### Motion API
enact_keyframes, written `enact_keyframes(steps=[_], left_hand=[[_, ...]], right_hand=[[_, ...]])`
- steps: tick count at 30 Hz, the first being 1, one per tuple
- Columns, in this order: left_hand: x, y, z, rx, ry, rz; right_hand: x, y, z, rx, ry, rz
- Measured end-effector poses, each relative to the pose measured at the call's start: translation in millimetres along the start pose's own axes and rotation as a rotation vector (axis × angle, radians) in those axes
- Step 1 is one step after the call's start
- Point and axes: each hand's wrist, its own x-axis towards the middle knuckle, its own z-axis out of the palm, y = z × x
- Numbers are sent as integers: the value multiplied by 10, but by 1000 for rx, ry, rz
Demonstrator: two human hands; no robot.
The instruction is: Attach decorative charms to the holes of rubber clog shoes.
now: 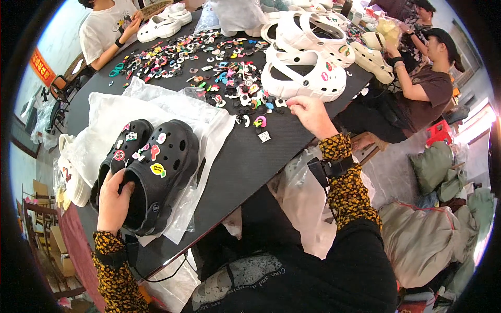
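My left hand point(114, 201) grips a pair of black clogs point(183, 151) near their heels, fingers between the two shoes and thumb at one heel opening. Colourful shoe charms point(158, 169) decorate the uppers. Beneath the clogs lies a translucent plastic bag point(214, 122) on the black table. My right hand point(311, 116) is at the table's right edge, thumb and forefinger pinched together; what they hold, if anything, is too small to make out. Just beyond it stands a white clog point(308, 83) with charms. A small white charm point(264, 136) lies left of that hand.
Loose charms point(237, 78) spread across the middle of the table point(245, 161). More white clogs point(167, 23) stand at the far edge and white ones point(73, 172) at the left. One person point(112, 31) works opposite; others point(422, 88) sit at the right. Sacks point(422, 240) lie on the floor.
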Motion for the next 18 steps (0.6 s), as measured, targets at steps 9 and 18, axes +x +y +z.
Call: enact_keyframes(steps=[9,18], left_hand=[[-4,70,-22,-60,-29,-32],[-7,39,-21,-59,-42,-43]], right_hand=[[-29,-29,260,-486,73,-289],[-7,29,179,-168,152,-121]])
